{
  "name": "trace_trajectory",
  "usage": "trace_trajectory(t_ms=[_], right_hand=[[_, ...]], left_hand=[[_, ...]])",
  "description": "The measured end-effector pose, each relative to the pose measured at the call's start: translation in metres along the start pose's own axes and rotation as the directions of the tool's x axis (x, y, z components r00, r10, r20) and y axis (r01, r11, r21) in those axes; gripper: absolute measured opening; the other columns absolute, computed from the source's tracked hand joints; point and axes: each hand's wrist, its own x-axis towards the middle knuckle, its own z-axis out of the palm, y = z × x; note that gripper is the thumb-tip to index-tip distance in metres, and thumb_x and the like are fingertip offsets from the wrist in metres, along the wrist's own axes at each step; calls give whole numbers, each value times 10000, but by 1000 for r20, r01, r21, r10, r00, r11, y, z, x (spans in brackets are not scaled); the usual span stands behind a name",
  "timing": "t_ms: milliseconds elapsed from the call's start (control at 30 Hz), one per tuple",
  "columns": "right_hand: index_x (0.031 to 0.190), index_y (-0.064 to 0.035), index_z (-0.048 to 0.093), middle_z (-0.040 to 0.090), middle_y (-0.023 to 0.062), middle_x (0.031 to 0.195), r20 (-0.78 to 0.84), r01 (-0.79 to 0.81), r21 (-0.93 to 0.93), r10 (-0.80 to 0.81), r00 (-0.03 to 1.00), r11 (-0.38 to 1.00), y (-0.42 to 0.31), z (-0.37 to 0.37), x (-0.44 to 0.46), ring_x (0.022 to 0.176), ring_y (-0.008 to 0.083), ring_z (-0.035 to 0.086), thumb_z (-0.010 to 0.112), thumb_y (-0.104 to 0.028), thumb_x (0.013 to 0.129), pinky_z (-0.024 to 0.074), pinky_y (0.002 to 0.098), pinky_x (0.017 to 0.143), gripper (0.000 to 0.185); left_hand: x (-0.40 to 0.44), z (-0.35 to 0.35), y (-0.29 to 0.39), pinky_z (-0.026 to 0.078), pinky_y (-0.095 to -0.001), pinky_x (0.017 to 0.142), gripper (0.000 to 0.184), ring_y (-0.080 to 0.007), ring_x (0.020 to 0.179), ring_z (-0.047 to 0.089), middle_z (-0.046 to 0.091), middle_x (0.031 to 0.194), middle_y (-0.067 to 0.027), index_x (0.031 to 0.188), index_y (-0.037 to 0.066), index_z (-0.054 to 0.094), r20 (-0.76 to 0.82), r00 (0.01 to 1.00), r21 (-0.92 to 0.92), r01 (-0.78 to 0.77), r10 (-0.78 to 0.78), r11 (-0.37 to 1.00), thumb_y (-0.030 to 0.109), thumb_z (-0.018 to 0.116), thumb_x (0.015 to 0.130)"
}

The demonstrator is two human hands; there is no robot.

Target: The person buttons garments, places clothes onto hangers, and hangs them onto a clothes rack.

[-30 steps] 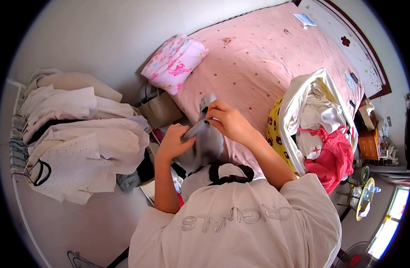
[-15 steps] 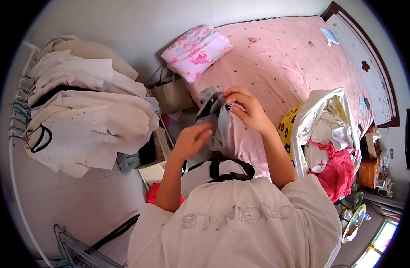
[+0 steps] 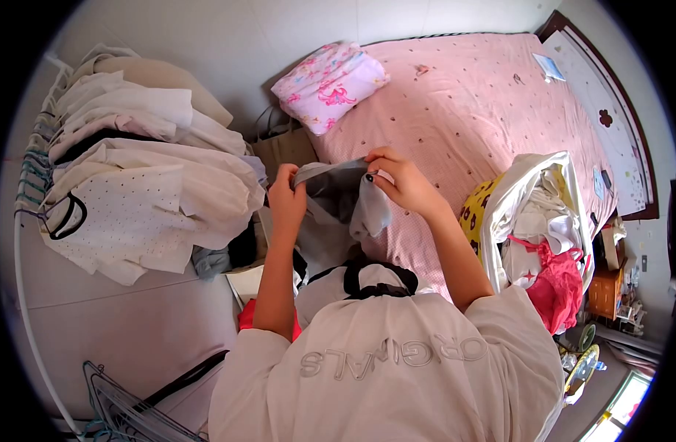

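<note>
A light grey garment hangs between my two hands, its top edge stretched apart like a waistband or hem. My left hand is closed on the left end of that edge. Thumb and fingers of my right hand pinch the other end, beside a small round black piece. The garment's inside looks darker, and its lower part drops toward my lap. Which kind of clothing it is I cannot tell.
To the left, a rack holds white and cream clothes. Ahead lies a pink bed with a folded floral bundle. A yellow-and-white laundry basket full of clothes stands right. Loose hangers are at lower left.
My left hand has moved up and left and taken hold of the garment's edge. The bunched garment has been spread between both hands.
</note>
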Motion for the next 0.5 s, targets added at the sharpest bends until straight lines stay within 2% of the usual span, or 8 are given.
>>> trace_trajectory(t_ms=[33, 100, 200, 300, 333, 433, 500], right_hand=[[865, 1, 536, 510, 141, 1038, -29, 2, -15, -2, 1000, 1000, 10, 9, -5, 965, 316, 517, 585, -14, 714, 427, 354, 807, 159], [926, -1, 532, 492, 152, 1047, -85, 5, -44, -8, 996, 999, 31, 30, -18, 986, 317, 500, 612, -22, 697, 416, 349, 832, 243], [1108, -3, 450, 458, 170, 1096, -338, -138, -46, 115, 934, 989, 27, 74, -22, 1008, 324, 483, 668, -103, 666, 407, 359, 843, 503], [1234, 8, 337, 441, 185, 1148, -370, -154, -59, 122, 921, 986, 25, 114, -23, 1033, 327, 477, 679, -170, 657, 410, 373, 852, 695], [1255, 24, 302, 436, 194, 1157, -299, -194, 89, 212, 930, 977, 14, 121, -23, 1029, 320, 475, 680, -189, 658, 388, 372, 883, 739], [1262, 21, 291, 446, 194, 1153, -198, -53, 250, 105, 975, 967, 10, 149, -24, 1021, 311, 477, 670, -179, 664, 386, 364, 885, 736], [1246, 7, 321, 482, 187, 1127, -178, -63, 255, 111, 978, 965, 8, 160, -23, 1006, 307, 495, 635, -144, 684, 386, 363, 881, 661]], left_hand=[[0, -8, 11, 421, -331, 566, 188, -262, 597, 548, 555, 678, -139, 937, 53, 524, -24, 999, -27, 39, -40, 999, 30, 543, 752], [-2, -15, 35, 443, -312, 598, 214, -258, 653, 592, 587, 731, -139, 955, 48, 534, -47, 997, -62, -65, 62, 996, 6, 516, 745], [-6, -20, 61, 456, -308, 623, 232, -253, 692, 613, 607, 778, -141, 966, 46, 540, -29, 990, -151, -139, 137, 979, 11, 517, 738], [-11, -29, 70, 460, -306, 624, 229, -243, 692, 618, 616, 788, -135, 960, 49, 548, -57, 993, -156, -108, 100, 982, 25, 529, 733], [-12, -33, 69, 460, -305, 618, 226, -239, 683, 617, 617, 778, -131, 955, 52, 551, -80, 994, -139, -85, 74, 987, 30, 534, 731], [-16, -48, 64, 457, -301, 601, 215, -232, 661, 615, 617, 745, -117, 943, 61, 558, -108, 994, -48, -14, 9, 999, 41, 545, 729], [-19, -57, 63, 455, -300, 593, 207, -232, 655, 614, 618, 732, -113, 934, 65, 561, -105, 993, -6, 56, -56, 998, 48, 551, 728]])
